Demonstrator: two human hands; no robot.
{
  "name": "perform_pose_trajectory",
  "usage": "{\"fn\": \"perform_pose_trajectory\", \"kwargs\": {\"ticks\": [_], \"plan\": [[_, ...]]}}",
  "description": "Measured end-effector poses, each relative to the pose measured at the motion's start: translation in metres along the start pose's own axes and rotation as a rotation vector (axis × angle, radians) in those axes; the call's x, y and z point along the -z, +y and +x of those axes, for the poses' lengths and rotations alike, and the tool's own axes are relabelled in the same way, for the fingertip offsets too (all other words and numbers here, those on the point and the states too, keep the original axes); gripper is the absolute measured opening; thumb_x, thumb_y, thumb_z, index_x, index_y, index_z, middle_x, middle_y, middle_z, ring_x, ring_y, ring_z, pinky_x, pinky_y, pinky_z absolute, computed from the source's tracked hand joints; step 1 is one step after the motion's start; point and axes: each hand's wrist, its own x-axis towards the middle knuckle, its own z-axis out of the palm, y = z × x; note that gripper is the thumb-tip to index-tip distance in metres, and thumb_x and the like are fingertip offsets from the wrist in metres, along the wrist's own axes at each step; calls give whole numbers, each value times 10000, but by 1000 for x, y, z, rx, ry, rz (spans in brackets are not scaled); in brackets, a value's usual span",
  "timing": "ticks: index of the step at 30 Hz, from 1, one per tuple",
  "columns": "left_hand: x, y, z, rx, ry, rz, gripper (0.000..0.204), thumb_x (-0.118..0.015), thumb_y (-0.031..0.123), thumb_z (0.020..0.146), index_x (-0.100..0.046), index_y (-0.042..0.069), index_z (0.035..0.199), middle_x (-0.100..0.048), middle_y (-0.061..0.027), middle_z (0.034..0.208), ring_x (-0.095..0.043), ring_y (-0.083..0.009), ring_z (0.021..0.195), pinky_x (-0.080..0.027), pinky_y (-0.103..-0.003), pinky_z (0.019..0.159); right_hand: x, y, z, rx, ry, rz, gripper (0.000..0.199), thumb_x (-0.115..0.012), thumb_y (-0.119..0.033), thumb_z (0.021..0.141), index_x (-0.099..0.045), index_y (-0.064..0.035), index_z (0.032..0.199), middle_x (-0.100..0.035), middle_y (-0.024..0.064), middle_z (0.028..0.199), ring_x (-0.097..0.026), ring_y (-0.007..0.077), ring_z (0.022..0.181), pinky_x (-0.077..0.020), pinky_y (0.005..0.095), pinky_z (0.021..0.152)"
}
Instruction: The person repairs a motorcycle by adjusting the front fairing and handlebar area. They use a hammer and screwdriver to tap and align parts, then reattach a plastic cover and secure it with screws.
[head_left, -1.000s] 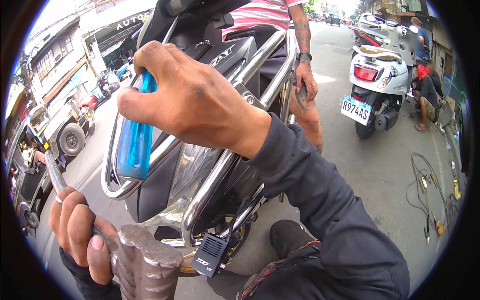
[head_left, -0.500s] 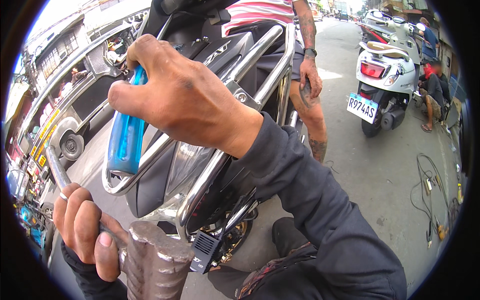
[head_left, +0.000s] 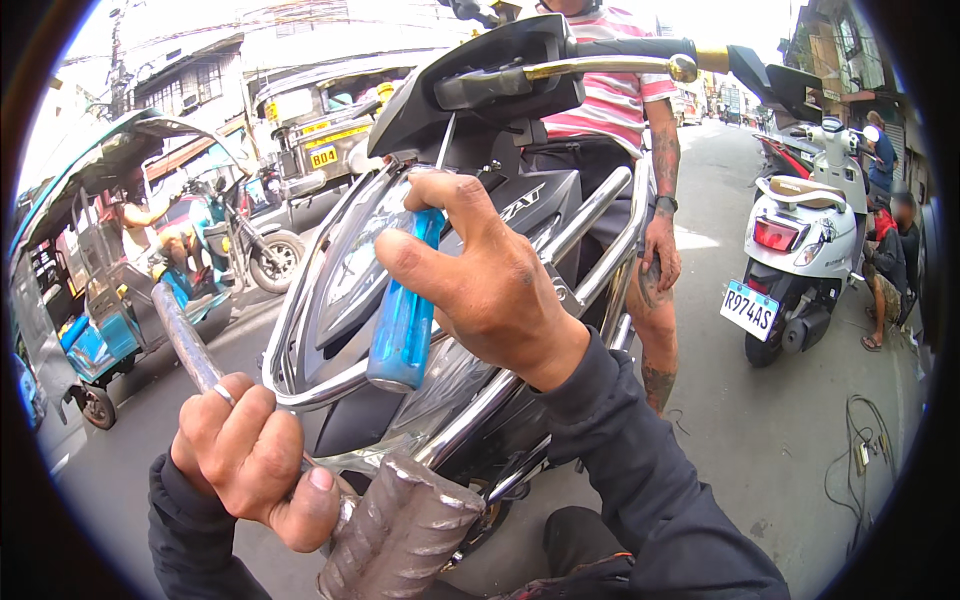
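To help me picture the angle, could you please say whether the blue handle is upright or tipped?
Tipped: in this view, the blue handle slants in the right hand, its blunt end lower left.

Underfoot from five o'clock up to two, a smooth grey asphalt road [head_left: 740, 440] in glaring white daylight, with a pale sunlit patch [head_left: 692, 239] between two and three. At ten, a weathered grey building [head_left: 165, 97] with a dark-barred window [head_left: 208, 79]; at nine, a teal-and-grey roofed tricycle [head_left: 105, 345]. At two, brownish street-side buildings [head_left: 862, 62]; at four, thin black looped cables [head_left: 855, 470] on the ground.
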Motion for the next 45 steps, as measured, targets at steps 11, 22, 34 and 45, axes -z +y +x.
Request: {"fn": "perform_pose_trajectory", "kwargs": {"ticks": [11,22,34,45], "plan": [[2,0,4,-30,-7,13,455,-614,165,770,-364,215,1147,-470,-80,740,-540,-215,544,-386,-352,500,0,2,-2,30,35,-17,248,-671,-32,776,-607,-62,1013,-536,185,1068,-614,357,978,-544,411,799],[2,13,9,45,-38,39,539,-656,142,714,-328,227,1134,-525,-130,792,-579,-275,601,-471,-439,653,-4,6,-7,3,101,2,547,-755,116,587,-635,-99,1076,-530,178,1131,-621,364,1020,-574,417,811],[5,14,9,76,-77,14,515,-635,160,716,-333,222,1129,-512,-137,795,-570,-285,609,-490,-458,663,-5,6,-6,21,149,-9,477,-735,117,606,-649,-82,1031,-553,171,1085,-621,350,1003,-562,405,807],[9,20,20,80,-121,-6,534,-631,149,719,-332,226,1154,-502,-148,810,-570,-297,614,-482,-470,624,-4,3,-5,-86,223,56,429,-707,124,645,-637,-67,1022,-551,160,1070,-625,332,960,-550,380,790]]}}
